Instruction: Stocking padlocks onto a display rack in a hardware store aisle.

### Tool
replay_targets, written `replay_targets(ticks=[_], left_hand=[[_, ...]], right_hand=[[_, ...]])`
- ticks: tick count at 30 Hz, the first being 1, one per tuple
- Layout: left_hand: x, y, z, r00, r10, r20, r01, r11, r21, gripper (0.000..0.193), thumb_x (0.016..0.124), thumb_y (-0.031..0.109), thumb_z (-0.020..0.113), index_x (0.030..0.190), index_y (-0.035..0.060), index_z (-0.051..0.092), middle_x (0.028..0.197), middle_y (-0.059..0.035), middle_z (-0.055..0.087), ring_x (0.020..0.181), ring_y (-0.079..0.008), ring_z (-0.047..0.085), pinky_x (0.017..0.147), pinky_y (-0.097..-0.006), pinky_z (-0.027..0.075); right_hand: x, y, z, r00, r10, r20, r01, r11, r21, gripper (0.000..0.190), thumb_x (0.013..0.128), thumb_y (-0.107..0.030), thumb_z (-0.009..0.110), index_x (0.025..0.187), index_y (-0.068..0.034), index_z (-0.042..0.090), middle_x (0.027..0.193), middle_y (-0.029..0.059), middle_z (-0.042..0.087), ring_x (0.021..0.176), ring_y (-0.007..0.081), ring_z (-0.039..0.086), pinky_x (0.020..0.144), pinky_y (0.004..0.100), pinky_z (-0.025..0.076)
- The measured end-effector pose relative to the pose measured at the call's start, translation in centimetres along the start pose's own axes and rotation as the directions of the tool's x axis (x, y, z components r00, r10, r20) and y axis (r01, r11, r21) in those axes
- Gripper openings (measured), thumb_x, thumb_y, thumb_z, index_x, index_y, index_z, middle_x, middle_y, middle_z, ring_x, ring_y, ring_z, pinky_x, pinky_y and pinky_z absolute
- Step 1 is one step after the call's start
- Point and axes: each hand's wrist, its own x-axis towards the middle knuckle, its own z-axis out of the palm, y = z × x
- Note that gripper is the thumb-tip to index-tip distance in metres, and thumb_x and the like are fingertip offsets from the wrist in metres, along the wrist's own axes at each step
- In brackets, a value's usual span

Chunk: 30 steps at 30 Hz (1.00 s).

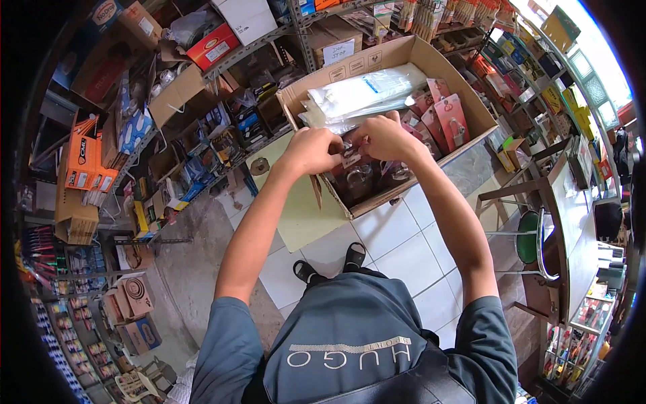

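Note:
In front of me stands an open cardboard box [474, 113]. My left hand [314, 151] and my right hand [384, 139] meet over its near left part, fingertips pinching a small package [352, 157] with a pale label. Its contents are partly hidden by my fingers. Below it, clear packs with round metal parts [359, 181] lie in the box. Red cards with padlocks [452, 121] lean together on the right side. A stack of clear plastic bags [366, 93] lies along the far side.
A pale yellow board [303, 212] lies under the box's left side. Metal shelving [242, 53] full of boxes runs behind and left. To the right are a table [578, 252] and a green-seated metal stool [527, 237]. White floor tiles [404, 242] surround my sandalled feet [355, 256].

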Motion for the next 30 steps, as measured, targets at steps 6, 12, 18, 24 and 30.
replay_targets(ticks=[6, 12, 18, 24, 30], left_hand=[[-2.0, 0.9, -2.4, 0.990, 0.055, -0.128, -0.104, 0.905, -0.413, 0.027, 0.092, 0.015, 0.076, 0.111, -0.0040, 0.074, 0.097, -0.0163, 0.078, 0.088, -0.0218, 0.073, 0.085, -0.0364, 0.056], [-4.4, 2.2, -4.5, 0.848, 0.110, -0.518, -0.311, 0.895, -0.319, 0.024, 0.095, 0.016, 0.076, 0.112, -0.0008, 0.075, 0.108, -0.0134, 0.075, 0.100, -0.0191, 0.070, 0.090, -0.0325, 0.053], [-7.3, 3.0, -1.3, 0.682, -0.147, -0.716, -0.337, 0.807, -0.486, 0.051, 0.096, 0.019, 0.079, 0.141, 0.0044, 0.060, 0.124, -0.0096, 0.067, 0.112, -0.0188, 0.065, 0.095, -0.0338, 0.053], [-10.9, 5.7, 1.7, 0.549, -0.144, -0.823, -0.371, 0.841, -0.394, 0.115, 0.085, 0.038, 0.091, 0.165, -0.0024, 0.019, 0.143, -0.0243, 0.055, 0.129, -0.0328, 0.059, 0.108, -0.0457, 0.049], [-14.6, 6.6, 1.6, 0.485, -0.211, -0.849, -0.049, 0.962, -0.267, 0.140, 0.075, 0.043, 0.096, 0.166, -0.0051, 0.000, 0.152, -0.0361, 0.030, 0.136, -0.0503, 0.043, 0.115, -0.0548, 0.039]], right_hand=[[-2.6, -1.0, -4.2, 0.962, -0.103, -0.252, 0.134, 0.985, 0.112, 0.021, 0.085, -0.018, 0.077, 0.105, -0.014, 0.083, 0.099, 0.0099, 0.079, 0.098, 0.0298, 0.071, 0.102, 0.0478, 0.036], [-3.9, -4.3, -7.4, 0.873, -0.110, -0.475, 0.231, 0.952, 0.203, 0.018, 0.092, -0.015, 0.074, 0.107, -0.007, 0.080, 0.101, 0.0125, 0.078, 0.098, 0.0295, 0.071, 0.102, 0.0445, 0.041], [-5.5, -7.9, -9.0, 0.760, -0.021, -0.650, 0.279, 0.913, 0.297, 0.024, 0.089, -0.009, 0.077, 0.111, 0.000, 0.078, 0.101, 0.0162, 0.077, 0.089, 0.0319, 0.074, 0.085, 0.0417, 0.055], [-6.3, -12.8, -8.6, 0.725, 0.088, -0.684, 0.310, 0.844, 0.437, 0.028, 0.088, -0.010, 0.078, 0.115, 0.000, 0.078, 0.100, 0.0154, 0.078, 0.093, 0.0252, 0.074, 0.086, 0.0373, 0.055], [-6.5, -18.0, -6.4, 0.831, 0.181, -0.527, 0.277, 0.686, 0.673, 0.034, 0.090, -0.013, 0.080, 0.120, 0.003, 0.077, 0.097, 0.0130, 0.079, 0.087, 0.0152, 0.067, 0.082, 0.0329, 0.055]])
